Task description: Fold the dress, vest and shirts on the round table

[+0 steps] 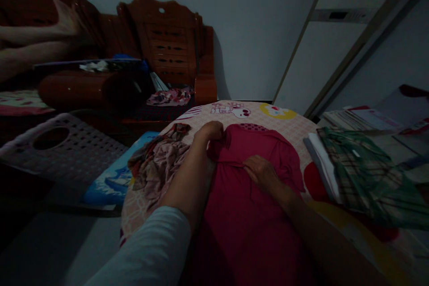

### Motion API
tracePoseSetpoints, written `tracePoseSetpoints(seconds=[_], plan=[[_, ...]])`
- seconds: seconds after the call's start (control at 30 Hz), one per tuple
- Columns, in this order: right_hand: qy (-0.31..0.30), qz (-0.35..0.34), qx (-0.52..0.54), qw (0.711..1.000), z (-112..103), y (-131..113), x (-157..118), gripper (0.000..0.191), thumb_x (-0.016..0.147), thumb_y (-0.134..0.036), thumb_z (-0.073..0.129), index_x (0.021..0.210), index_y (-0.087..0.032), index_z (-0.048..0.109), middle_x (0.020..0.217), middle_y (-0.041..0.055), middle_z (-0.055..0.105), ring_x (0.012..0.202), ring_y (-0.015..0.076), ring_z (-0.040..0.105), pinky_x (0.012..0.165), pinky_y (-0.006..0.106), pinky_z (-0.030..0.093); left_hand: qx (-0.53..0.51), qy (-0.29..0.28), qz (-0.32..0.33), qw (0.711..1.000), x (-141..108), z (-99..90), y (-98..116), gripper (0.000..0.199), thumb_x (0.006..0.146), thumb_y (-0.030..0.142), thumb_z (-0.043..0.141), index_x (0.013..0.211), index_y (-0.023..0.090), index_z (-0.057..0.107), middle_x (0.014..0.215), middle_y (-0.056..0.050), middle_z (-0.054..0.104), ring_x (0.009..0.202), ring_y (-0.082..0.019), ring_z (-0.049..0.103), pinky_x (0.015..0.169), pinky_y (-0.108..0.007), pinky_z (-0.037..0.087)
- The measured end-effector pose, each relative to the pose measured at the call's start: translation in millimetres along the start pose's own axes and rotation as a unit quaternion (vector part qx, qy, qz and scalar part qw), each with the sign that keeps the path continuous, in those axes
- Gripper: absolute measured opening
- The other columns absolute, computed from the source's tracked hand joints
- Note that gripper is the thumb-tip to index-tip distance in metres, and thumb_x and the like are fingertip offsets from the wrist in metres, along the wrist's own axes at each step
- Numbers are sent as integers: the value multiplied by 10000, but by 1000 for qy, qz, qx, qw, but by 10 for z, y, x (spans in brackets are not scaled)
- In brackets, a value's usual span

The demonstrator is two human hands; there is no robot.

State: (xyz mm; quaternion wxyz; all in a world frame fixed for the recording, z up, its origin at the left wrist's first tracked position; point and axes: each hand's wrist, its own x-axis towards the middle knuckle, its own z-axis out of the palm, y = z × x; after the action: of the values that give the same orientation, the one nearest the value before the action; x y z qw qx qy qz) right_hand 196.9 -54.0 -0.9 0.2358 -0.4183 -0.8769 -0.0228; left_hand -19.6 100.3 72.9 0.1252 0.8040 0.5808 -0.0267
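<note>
A dark pink garment (248,223) lies spread over the round table, running from its middle toward me. At its upper left edge, the fingers of my left hand (209,132) are curled on the fabric. My right hand (263,172) pinches a crosswise fold near the garment's middle, thumb and fingers together. A dotted pink patch (253,127) shows at the garment's far end. Left of my left forearm is a crumpled heap of brownish-pink and plaid cloth (161,161). To the right, a folded green plaid shirt (365,170) rests on white and grey folded cloth (323,161).
A patterned tablecloth (284,120) covers the table. Beyond the left edge are a blue package (114,178) and a woven plastic basket (67,143). A wooden bench (170,49) stands behind, with another person's bare legs (36,40) on it. Papers (365,118) lie at right.
</note>
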Motion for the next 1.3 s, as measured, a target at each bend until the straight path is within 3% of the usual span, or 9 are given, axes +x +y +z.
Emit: tracePoseSetpoints(seconds=[0.2,0.37,0.53,0.6,0.7,0.77,0.87,1.13,1.3], plan=[[67,24,111,991,-17,-19,11,188,927,-151,505,940,-163,691,890,107,718,820,219,654,738,334,514,-94,5,-70,993,-25,-58,-266,377,669,85,630,994,172,800,878,-83,775,741,-187,710,663,-197,511],[119,136,263,948,-72,-74,63,167,886,-236,551,927,-195,707,872,53,733,787,180,671,716,293,520,-137,113,-94,980,15,-60,-282,367,682,126,683,1032,164,784,940,-92,773,849,-200,711,754,-211,524],[94,254,353,896,-143,-82,86,257,833,-285,543,997,-175,707,613,-27,616,514,126,578,495,222,440,-275,181,-110,938,30,-30,-166,267,694,120,688,949,123,766,889,-94,753,870,-218,700,802,-279,545],[80,299,327,893,-173,-62,79,321,825,-260,509,1064,-162,700,537,-51,550,448,119,533,453,213,398,-401,159,-85,898,33,2,-84,271,744,128,651,1001,99,732,862,-88,738,806,-190,699,765,-284,560],[57,313,194,928,-197,-22,46,386,788,-205,518,1123,-138,699,574,-13,608,504,146,571,522,244,441,-540,122,15,833,46,52,19,327,800,136,605,1118,95,675,1012,-99,722,863,-153,696,793,-272,561],[30,290,100,951,-195,-9,15,404,789,-190,542,1156,-125,697,712,55,705,641,189,648,644,290,497,-553,135,53,821,63,74,43,367,777,108,613,1140,112,670,1135,-106,695,929,-148,683,827,-273,552],[-14,273,17,962,-178,-21,-14,382,843,-208,550,1190,-136,693,882,115,759,806,242,704,752,332,516,-504,142,53,850,83,87,28,356,724,55,609,1063,107,709,1083,-100,710,838,-135,674,780,-267,549],[-49,264,-5,963,-163,-25,-3,308,908,-247,563,1170,-170,707,1006,119,766,913,262,723,782,339,522,-254,-9,70,965,9,34,62,70,702,188,712,745,145,748,560,-2,647,520,-102,567,532,-188,423],[-49,266,0,963,-160,-13,-3,289,899,-233,579,1146,-176,716,1000,104,771,905,258,726,772,331,521,-204,-90,66,973,6,41,91,161,650,281,772,587,164,681,479,13,588,482,-102,522,492,-196,380]])
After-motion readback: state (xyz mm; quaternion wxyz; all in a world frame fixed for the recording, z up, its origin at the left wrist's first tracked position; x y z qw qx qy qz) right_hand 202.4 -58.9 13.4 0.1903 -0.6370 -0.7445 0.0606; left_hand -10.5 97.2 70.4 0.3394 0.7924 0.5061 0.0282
